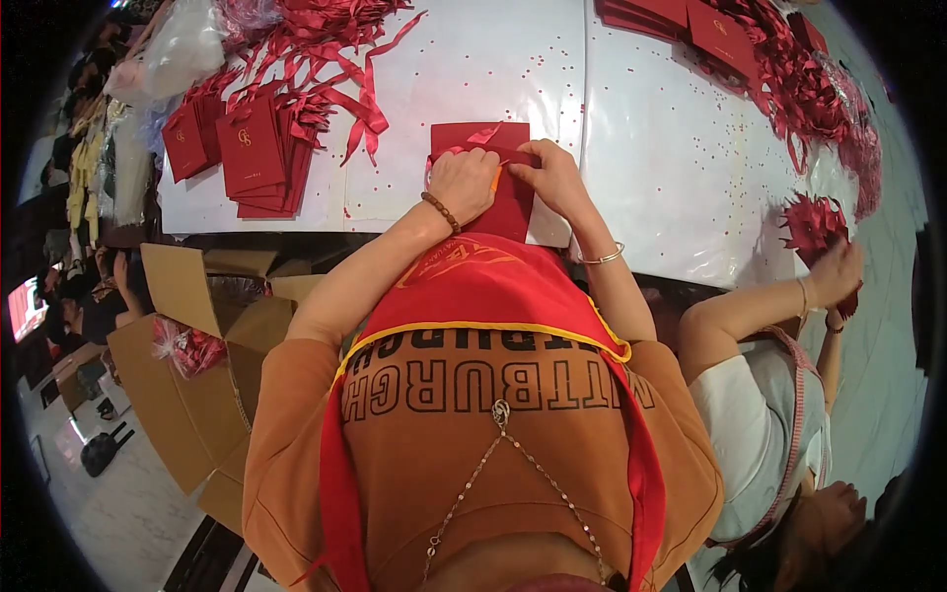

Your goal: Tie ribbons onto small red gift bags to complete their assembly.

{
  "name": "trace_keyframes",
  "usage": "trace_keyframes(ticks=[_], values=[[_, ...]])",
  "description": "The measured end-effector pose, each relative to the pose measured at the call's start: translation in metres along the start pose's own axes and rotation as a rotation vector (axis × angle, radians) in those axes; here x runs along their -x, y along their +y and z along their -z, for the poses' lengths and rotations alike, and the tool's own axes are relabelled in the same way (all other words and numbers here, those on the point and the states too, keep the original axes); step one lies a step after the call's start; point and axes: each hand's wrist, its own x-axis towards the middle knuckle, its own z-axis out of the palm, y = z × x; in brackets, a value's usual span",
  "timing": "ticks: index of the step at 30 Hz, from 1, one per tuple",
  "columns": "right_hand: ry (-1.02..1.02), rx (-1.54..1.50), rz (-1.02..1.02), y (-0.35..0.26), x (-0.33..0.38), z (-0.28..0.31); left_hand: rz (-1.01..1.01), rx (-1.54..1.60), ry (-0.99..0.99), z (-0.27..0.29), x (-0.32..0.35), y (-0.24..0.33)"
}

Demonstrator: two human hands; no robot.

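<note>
Both hands, left hand (462, 183) and right hand (548, 176), pinch the red paper bag (509, 202) by its top edge, fingers closed on it, at the bench (651, 148) edge.

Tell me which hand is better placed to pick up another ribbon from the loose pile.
Left, probably. The left hand rests on the red paper bag on the side nearer the loose ribbons; the right hand would have to cross over it.

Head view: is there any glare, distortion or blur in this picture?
Head view: the white table is brightly lit and a bit washed out; fisheye bends its edge and darkens the corners; both hands, left hand and right hand, on the red bag, look sharp.
</note>
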Motion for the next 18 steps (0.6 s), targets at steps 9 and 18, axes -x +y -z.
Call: trace_keyframes(ticks=[9, 18], values=[[-0.047, -0.110, -0.060, -0.002, 0.004, 0.000, 0.305, 0.284, -0.209, 0.000, -0.018, -0.009], [-0.114, -0.293, -0.127, 0.005, 0.001, 0.000, 0.228, 0.194, -0.183, 0.000, -0.016, -0.005]])
